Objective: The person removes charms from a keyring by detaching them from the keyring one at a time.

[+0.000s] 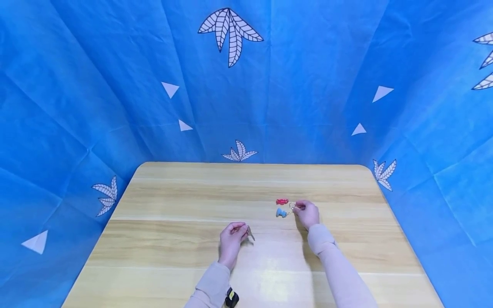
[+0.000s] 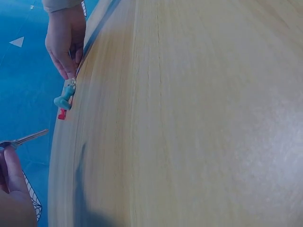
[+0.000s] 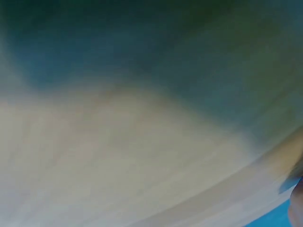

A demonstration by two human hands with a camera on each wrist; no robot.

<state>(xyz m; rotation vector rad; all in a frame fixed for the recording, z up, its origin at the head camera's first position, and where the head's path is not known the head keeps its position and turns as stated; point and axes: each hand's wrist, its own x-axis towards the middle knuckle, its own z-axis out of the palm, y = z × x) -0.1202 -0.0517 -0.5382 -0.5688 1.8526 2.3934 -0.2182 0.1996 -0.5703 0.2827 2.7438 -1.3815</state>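
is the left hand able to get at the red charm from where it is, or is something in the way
Probably yes. The left hand pinches a key, so it is occupied, but bare table lies between it and the red charm; only the blue charm and right hand sit close by.

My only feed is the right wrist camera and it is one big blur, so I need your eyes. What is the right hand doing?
Observer: The right hand pinches a small metal ring on the wooden table.
Operator: Is anything attached to that ring?
Observer: A light blue charm lies right beside it; a red charm lies just beyond. Whether both hang on the ring I cannot tell.
Operator: And the left hand?
Observer: The left hand holds a silver key between its fingers, blade pointing toward the charms, apart from them.
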